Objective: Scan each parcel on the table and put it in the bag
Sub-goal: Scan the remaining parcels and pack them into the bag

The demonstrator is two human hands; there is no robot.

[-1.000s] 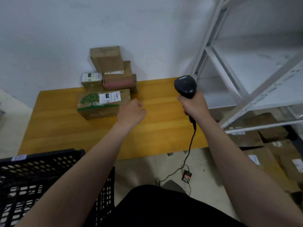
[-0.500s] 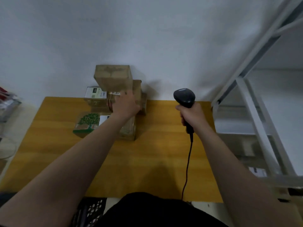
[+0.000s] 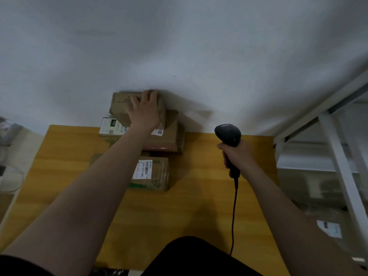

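Pale grey wall (image 3: 179,46) backs our yellow wooden table (image 3: 199,206), where the parcels sit stacked at the far edge. Our left hand (image 3: 145,111) lies spread over the top parcel (image 3: 119,105), a plain brown box tilted against the wall. The palm covers its right half and the fingertips reach its far edge, but we cannot tell whether they hook over that edge or only press on it. Under this box lie a brown parcel (image 3: 169,136) and a white-labelled parcel (image 3: 109,126). Nearer to us, apart from the hand, sits a green-printed parcel (image 3: 157,174) with its barcode label up. Our right hand (image 3: 237,154) is clenched round the handle of the black scanner (image 3: 228,132), held upright to the right of the stack, well apart from every parcel. Its cable (image 3: 234,212) hangs down toward us. White shelving (image 3: 342,166) stands to the right.
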